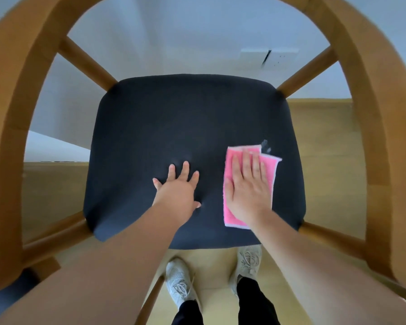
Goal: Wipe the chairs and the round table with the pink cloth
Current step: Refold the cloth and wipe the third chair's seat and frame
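The right hand [247, 186] presses flat, fingers straight, on the pink cloth [230, 214] at the seat's [174, 123] right front, while the left hand [177, 191] rests spread and empty beside it on the chair [17, 113].

The view looks down on a wooden chair [14, 95] with a dark navy seat cushion [174, 118]. The right hand [247, 184] lies flat, fingers straight, on a folded pink cloth [230, 214] near the seat's right side. The left hand [179, 190] rests open on the cushion, fingers spread. Below the seat, two grey sneakers [179, 281] stand on the light wooden floor [326, 141]
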Available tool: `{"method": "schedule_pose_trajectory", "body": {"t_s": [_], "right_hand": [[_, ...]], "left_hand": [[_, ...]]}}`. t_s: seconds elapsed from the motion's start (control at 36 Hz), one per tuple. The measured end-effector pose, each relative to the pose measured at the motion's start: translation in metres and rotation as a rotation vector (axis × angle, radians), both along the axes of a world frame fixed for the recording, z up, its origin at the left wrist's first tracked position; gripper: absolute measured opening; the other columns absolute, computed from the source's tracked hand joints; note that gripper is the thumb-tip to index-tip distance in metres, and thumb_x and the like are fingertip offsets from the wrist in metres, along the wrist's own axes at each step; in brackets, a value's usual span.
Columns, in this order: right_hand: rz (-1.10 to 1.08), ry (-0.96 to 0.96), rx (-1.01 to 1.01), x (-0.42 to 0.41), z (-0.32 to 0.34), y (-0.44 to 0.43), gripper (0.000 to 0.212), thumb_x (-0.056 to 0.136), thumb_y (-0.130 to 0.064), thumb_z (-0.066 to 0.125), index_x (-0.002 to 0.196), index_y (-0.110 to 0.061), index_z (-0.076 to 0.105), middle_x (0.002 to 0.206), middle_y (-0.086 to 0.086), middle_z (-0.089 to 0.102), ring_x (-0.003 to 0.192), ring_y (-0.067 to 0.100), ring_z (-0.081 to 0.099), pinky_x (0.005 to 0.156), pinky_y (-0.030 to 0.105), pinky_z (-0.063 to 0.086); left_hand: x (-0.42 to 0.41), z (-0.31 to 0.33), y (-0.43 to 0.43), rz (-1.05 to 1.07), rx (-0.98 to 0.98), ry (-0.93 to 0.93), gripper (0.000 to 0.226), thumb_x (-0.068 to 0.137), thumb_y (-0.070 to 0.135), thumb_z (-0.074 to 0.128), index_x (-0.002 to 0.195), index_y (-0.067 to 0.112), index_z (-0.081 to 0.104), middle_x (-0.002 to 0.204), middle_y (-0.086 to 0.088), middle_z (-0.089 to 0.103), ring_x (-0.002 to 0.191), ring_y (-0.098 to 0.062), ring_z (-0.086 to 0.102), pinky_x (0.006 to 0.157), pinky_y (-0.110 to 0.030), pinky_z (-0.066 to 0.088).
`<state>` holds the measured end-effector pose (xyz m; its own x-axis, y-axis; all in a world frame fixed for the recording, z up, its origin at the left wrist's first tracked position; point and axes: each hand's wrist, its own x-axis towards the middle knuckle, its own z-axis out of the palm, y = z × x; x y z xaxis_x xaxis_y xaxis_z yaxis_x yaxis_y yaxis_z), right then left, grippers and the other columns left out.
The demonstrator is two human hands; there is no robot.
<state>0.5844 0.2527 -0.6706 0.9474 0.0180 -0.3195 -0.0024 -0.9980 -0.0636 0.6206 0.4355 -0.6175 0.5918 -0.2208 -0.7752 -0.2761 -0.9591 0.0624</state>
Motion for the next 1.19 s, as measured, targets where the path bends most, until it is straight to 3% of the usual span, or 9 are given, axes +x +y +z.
{"method": "schedule_pose_trajectory", "body": {"t_s": [0.22,0.53,0.81,1.19], "right_hand": [[0.019,-0.070,-0.014,0.133,-0.007,0.000,0.066,0.098,-0.045,0.000,0.154,-0.011,-0.001,0.162,0.016,0.002,0.149,0.033,-0.001,0.119,0.040,-0.005],[0.018,-0.071,0.017,0.207,-0.005,-0.005,0.065,0.098,-0.045,0.007,0.155,-0.016,0.001,0.162,0.012,0.003,0.149,0.033,0.002,0.121,0.043,0.000],[-0.079,-0.091,-0.032,0.154,-0.005,-0.045,0.063,0.099,-0.046,-0.003,0.154,-0.014,-0.007,0.163,0.010,-0.001,0.149,0.028,-0.004,0.122,0.041,0.002],[-0.369,0.052,0.000,-0.036,0.008,-0.045,0.066,0.094,-0.046,-0.001,0.148,-0.011,-0.013,0.161,0.013,-0.006,0.149,0.028,-0.010,0.121,0.044,-0.003]], "left_hand": [[0.001,-0.006,-0.001,-0.020,0.017,0.018,0.079,0.096,0.047,0.046,0.151,0.024,-0.006,0.157,-0.004,-0.018,0.143,-0.038,-0.011,0.108,-0.065,0.017],[0.002,-0.009,0.001,-0.036,0.015,0.046,0.079,0.095,0.048,0.045,0.151,0.024,-0.006,0.157,-0.005,-0.019,0.143,-0.037,-0.011,0.107,-0.066,0.017],[0.001,-0.011,0.003,-0.036,0.007,0.040,0.078,0.095,0.049,0.045,0.151,0.025,-0.005,0.157,-0.003,-0.018,0.143,-0.037,-0.010,0.108,-0.064,0.017],[0.001,-0.008,0.003,-0.043,-0.001,-0.002,0.078,0.094,0.051,0.045,0.151,0.025,-0.002,0.158,-0.003,-0.015,0.144,-0.037,-0.007,0.108,-0.064,0.023]]}}
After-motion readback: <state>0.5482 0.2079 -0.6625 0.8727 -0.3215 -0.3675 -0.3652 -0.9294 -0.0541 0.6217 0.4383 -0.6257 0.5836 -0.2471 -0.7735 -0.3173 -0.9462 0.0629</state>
